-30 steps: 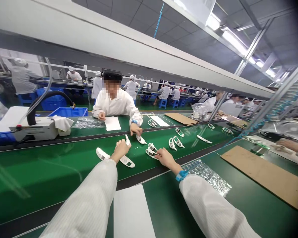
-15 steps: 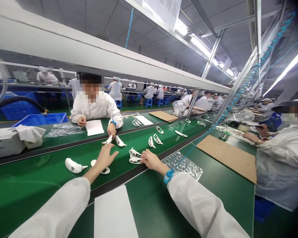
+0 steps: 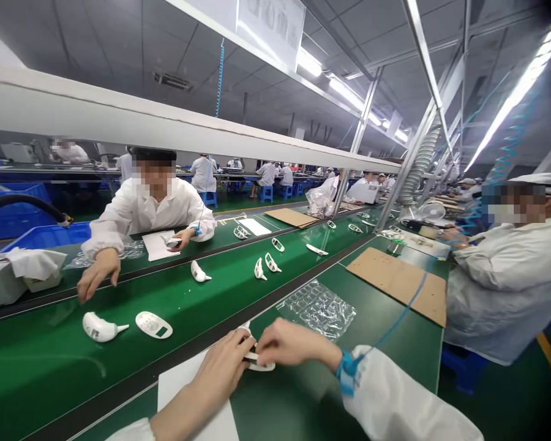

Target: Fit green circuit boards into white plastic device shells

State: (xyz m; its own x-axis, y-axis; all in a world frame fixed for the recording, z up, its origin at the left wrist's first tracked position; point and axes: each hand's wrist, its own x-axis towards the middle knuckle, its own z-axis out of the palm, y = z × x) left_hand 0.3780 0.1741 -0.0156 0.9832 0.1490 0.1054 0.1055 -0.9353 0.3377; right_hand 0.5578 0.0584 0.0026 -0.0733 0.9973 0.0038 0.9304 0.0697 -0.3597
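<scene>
Both of my hands are together at the near edge of the belt, over the green table. My left hand (image 3: 223, 364) is closed over a white ear thermometer housing; only its tip (image 3: 245, 327) shows past the fingers. My right hand (image 3: 296, 344), with a blue wrist strap, has its fingers bent onto a white housing half (image 3: 262, 366), partly hidden by both hands. A white sheet of paper (image 3: 179, 389) lies under my left forearm. On the belt to the left rest a whole white thermometer body (image 3: 100, 327) and a flat oval cover (image 3: 153, 325).
More housings (image 3: 272, 263) lie along the green belt (image 3: 220, 300). Clear plastic blister trays (image 3: 320, 309) and a brown board (image 3: 399, 285) are at my right. Across the belt, a co-worker's hand (image 3: 100, 272) reaches over it. Another person (image 3: 509, 275) sits right.
My hands have drawn back from the belt and come together near me, bringing housing parts. The co-worker opposite now holds a part above their paper, and their other hand extends over the belt.
</scene>
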